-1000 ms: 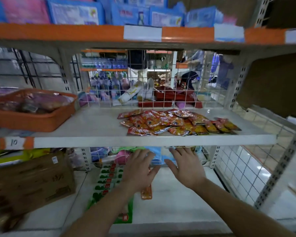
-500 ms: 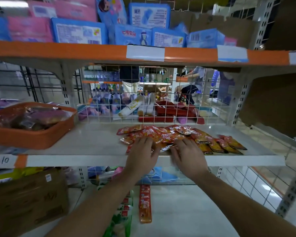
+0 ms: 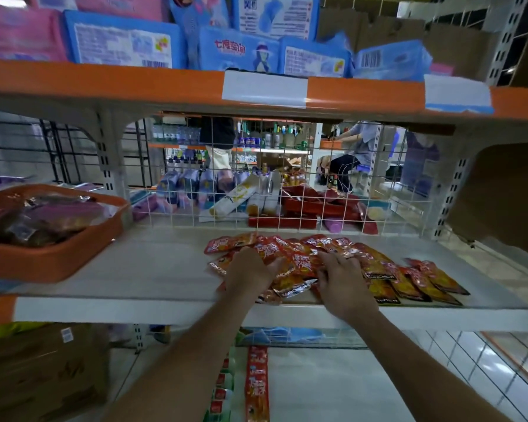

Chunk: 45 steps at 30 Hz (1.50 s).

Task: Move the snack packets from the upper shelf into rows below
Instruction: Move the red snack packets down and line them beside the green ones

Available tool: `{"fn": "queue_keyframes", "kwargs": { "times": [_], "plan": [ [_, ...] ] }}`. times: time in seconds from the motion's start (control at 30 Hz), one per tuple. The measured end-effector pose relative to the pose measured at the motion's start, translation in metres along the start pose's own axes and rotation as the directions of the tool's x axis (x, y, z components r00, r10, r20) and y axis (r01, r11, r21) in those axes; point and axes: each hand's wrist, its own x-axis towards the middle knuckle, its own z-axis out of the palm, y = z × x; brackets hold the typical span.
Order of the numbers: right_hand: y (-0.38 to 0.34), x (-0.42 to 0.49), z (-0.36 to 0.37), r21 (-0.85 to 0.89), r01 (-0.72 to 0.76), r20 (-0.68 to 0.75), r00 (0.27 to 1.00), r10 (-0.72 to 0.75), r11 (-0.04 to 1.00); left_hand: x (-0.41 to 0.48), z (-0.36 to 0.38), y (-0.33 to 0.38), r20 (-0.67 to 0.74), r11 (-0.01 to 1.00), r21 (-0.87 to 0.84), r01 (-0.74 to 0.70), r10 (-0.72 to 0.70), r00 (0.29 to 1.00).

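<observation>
Snack packets [image 3: 302,263] sat piled on white shelf [image 3: 134,269]; left hand [image 3: 250,274] curled round some; right hand [image 3: 343,284] on pile, grip unclear; red strip [image 3: 256,388] lay on lower shelf [image 3: 333,391].

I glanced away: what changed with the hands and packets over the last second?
Both hands rose from the lower shelf to the snack packets on the upper shelf. The left hand now grips some; the right hand rests fingers on them. The orange basket and lower row stayed.
</observation>
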Motion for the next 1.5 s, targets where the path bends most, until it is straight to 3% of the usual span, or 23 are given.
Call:
{"fn": "queue_keyframes", "kwargs": {
  "times": [0.1,0.2,0.4,0.6,0.7,0.83,1.0,1.17,1.33,1.4,1.5],
  "plan": [
    [0.000,0.001,0.000,-0.009,-0.009,0.019,1.000,0.010,1.000,0.000,0.004,0.005,-0.025,0.989,0.142,-0.029,0.033,0.999],
    [0.000,0.001,0.000,-0.009,-0.001,0.033,0.999,0.001,1.000,0.002,0.001,0.007,0.046,0.992,0.126,0.001,-0.007,0.999],
    [0.000,0.003,0.000,0.022,-0.002,0.058,0.998,0.000,1.000,-0.005,-0.014,0.007,0.202,0.981,-0.190,0.032,0.007,0.979],
    [0.000,0.003,-0.002,0.005,-0.008,0.086,0.996,0.007,1.000,-0.015,-0.015,-0.002,0.081,0.871,-0.488,-0.054,0.107,0.991],
    [0.000,0.002,-0.003,0.001,-0.031,0.092,0.995,0.031,1.000,-0.023,-0.022,-0.001,-0.049,0.846,-0.515,-0.136,0.129,0.990],
    [-0.002,0.002,-0.005,0.019,-0.063,0.085,0.995,0.061,0.998,-0.032,-0.027,-0.011,0.025,0.662,-0.750,-0.009,0.043,0.999],
    [-0.005,-0.001,-0.010,0.151,-0.100,0.009,0.995,0.100,0.983,-0.035,-0.028,-0.022,0.092,0.645,-0.764,-0.013,0.129,0.987],
    [-0.006,0.000,-0.014,0.160,-0.125,-0.074,0.988,0.138,0.979,-0.036,-0.028,-0.023,0.099,0.655,-0.755,-0.048,0.186,0.978],
    [-0.008,0.003,-0.038,-0.044,-0.066,-0.245,0.968,0.054,0.997,-0.037,-0.027,-0.024,0.083,0.642,-0.763,-0.078,0.216,0.973],
    [-0.009,0.003,-0.048,0.000,-0.093,-0.233,0.968,0.090,0.996,-0.038,-0.028,-0.024,0.078,0.632,-0.770,-0.083,0.224,0.972],
    [-0.012,0.000,-0.057,0.258,-0.118,-0.071,0.988,0.140,0.959,-0.041,-0.030,-0.021,0.079,0.614,-0.786,-0.065,0.205,0.976]
  ]
}}
